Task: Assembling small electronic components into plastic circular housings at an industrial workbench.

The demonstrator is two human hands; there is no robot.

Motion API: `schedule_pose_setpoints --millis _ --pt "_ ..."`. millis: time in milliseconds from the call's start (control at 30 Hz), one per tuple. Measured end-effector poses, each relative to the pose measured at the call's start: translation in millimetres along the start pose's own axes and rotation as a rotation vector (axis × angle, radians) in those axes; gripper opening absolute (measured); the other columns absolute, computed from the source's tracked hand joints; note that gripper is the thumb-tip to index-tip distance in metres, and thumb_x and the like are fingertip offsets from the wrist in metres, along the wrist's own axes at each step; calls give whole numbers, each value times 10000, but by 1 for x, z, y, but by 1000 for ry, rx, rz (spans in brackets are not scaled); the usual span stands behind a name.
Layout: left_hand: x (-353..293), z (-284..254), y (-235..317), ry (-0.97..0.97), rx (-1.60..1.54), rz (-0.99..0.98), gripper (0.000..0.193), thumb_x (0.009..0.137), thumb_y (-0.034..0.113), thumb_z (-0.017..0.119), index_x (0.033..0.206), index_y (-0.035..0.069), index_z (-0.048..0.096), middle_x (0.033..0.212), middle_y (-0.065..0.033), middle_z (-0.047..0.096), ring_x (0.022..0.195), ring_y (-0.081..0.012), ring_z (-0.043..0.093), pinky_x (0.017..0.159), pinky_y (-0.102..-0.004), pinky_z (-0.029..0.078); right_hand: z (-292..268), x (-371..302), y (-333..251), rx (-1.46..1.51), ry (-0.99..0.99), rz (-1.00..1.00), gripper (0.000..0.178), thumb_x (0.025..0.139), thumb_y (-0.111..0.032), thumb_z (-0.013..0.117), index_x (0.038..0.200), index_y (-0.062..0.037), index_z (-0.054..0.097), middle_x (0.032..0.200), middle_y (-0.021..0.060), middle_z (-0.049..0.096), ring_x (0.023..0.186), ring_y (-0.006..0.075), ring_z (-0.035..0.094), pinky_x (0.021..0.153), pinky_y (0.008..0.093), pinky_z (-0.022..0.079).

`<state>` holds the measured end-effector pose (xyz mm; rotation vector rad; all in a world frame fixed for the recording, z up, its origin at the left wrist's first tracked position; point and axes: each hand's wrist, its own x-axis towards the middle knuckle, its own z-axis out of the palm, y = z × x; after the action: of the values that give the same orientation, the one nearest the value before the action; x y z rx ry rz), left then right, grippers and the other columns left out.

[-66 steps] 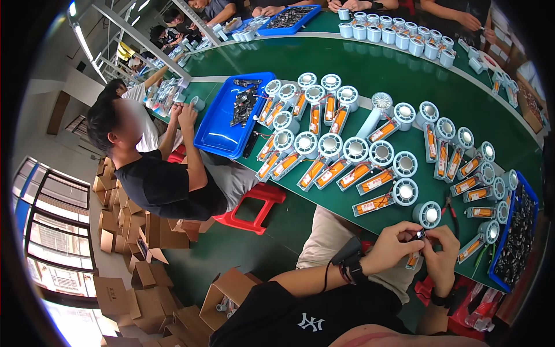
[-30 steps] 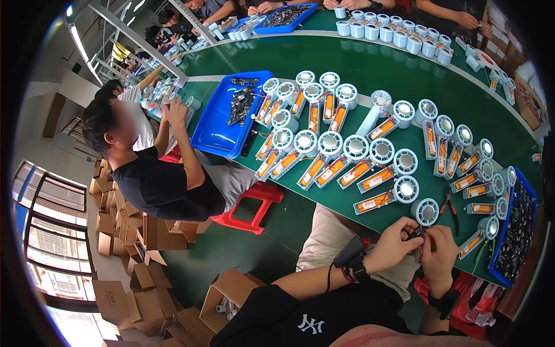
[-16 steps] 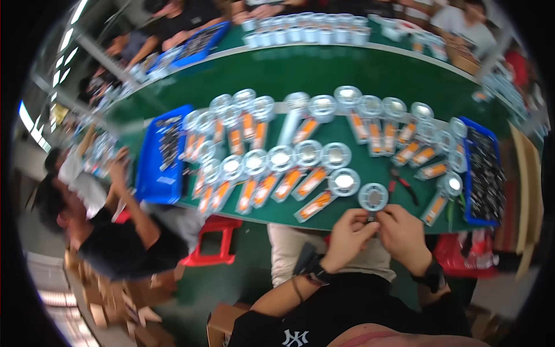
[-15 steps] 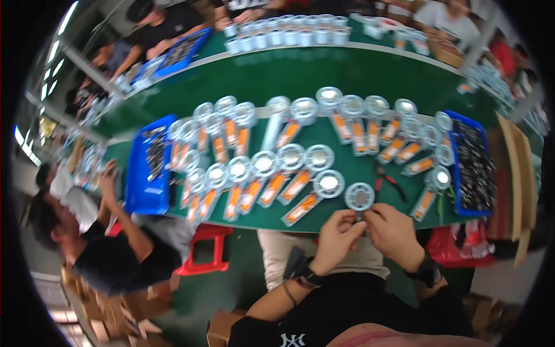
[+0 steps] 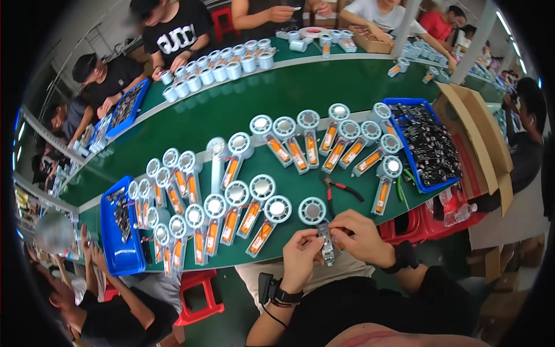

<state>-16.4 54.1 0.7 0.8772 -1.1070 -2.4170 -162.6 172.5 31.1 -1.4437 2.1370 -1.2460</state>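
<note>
Near the front edge of the green table lies a small fan with a round pale-blue head (image 5: 312,210) and a narrow handle carrying a dark and silver circuit board (image 5: 327,246). My left hand (image 5: 302,254) pinches the handle from its left side. From the other side my right hand (image 5: 363,238) closes its fingertips at the handle's upper part. What lies under the right fingertips is hidden. Beside it on the left rests another fan (image 5: 277,209) with an orange battery in its open handle. Pliers with red and black grips (image 5: 340,192) lie beyond my right hand.
Rows of similar fans (image 5: 238,192) spread over the table. A blue tray of dark parts (image 5: 444,180) and a cardboard box (image 5: 502,156) stand right; another blue tray (image 5: 124,266) stands left. A green-handled tool (image 5: 399,189) lies near the right tray. Co-workers sit around.
The view has swung, so the table appears tilted. The handle with its circuit board now shows between my hands, where before they covered it. My hands sit slightly lower along the fan.
</note>
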Motion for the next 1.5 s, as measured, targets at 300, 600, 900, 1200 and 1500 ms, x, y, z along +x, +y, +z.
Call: schedule_pose_setpoints --millis 300,600,900,1200,1500 --pt "0 30 -30 123 88 237 134 986 -1 664 1078 -24 568 911 -65 650 719 -119 655 506 -263 582 10 -6 1 223 112 214 146 953 -48 700 1090 1 711 979 71 663 783 130 677 666 260 529" --pt "-19 23 -23 178 398 248 212 943 35 731 1082 3 573 875 -46 622 798 -131 655 548 -278 580 17 -3 12 305 31 342 241 952 -28 687 1190 6 673 996 74 684 801 146 669 671 271 539" --pt "-4 4 -9 -141 934 445 217 949 208 713 983 38 583 833 -135 667 763 -341 673 682 -436 543 -19 4 -20 -34 -298 161 469 875 21 664 1336 29 577 1069 173 630 877 280 687 674 346 555" --pt "-14 1 24 -126 1218 379 324 987 364 643 961 44 606 889 -179 704 864 -422 677 727 -521 532 0 9 -49 -336 -342 111 512 843 -112 715 1320 0 564 1047 219 616 904 460 634 765 515 530" --pt "-111 32 169 -600 138 513 223 1063 17 476 1196 -58 639 1121 -122 689 902 -266 690 845 -353 552 14 -13 9 -101 -219 -48 460 858 -171 741 1260 -7 587 1031 222 605 923 465 634 757 525 523"
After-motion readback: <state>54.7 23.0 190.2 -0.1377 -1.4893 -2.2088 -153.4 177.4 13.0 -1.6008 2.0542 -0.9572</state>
